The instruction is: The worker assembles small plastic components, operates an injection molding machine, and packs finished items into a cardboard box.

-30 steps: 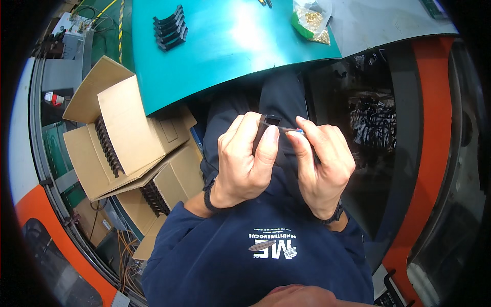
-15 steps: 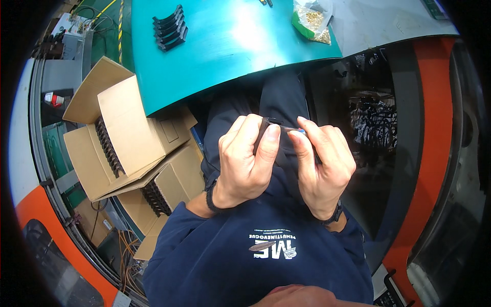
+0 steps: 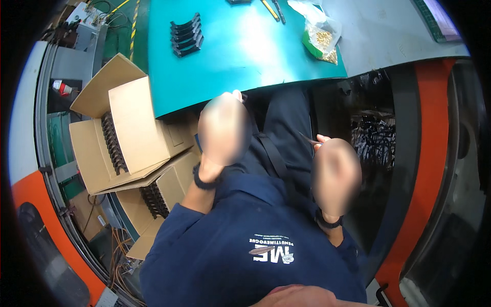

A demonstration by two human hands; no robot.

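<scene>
My left hand (image 3: 223,130) is raised near the front edge of the green-topped table, its surface blurred. Its fingers are closed, and a dark sliver of a black part (image 3: 244,96) shows beside the fingertips; most of that part is hidden. Over my right thigh, my right hand (image 3: 336,174), also blurred, pinches a thin, dark, pointed tool (image 3: 313,141) whose tip points up and left. On the table (image 3: 220,77) several black curved parts (image 3: 186,36) lie in a neat row, beyond my left hand.
At the left stand open cardboard boxes (image 3: 134,123) holding rows of black curved parts (image 3: 113,143). A clear and green bag of small brass-coloured pieces (image 3: 322,40) lies at the table's right. Near the far edge are a yellow pen-like tool (image 3: 270,10) and a black one (image 3: 279,11).
My hands were together at the black part; now they are apart. The left has moved up toward the table, the right down and to the right. The view has shifted slightly.
</scene>
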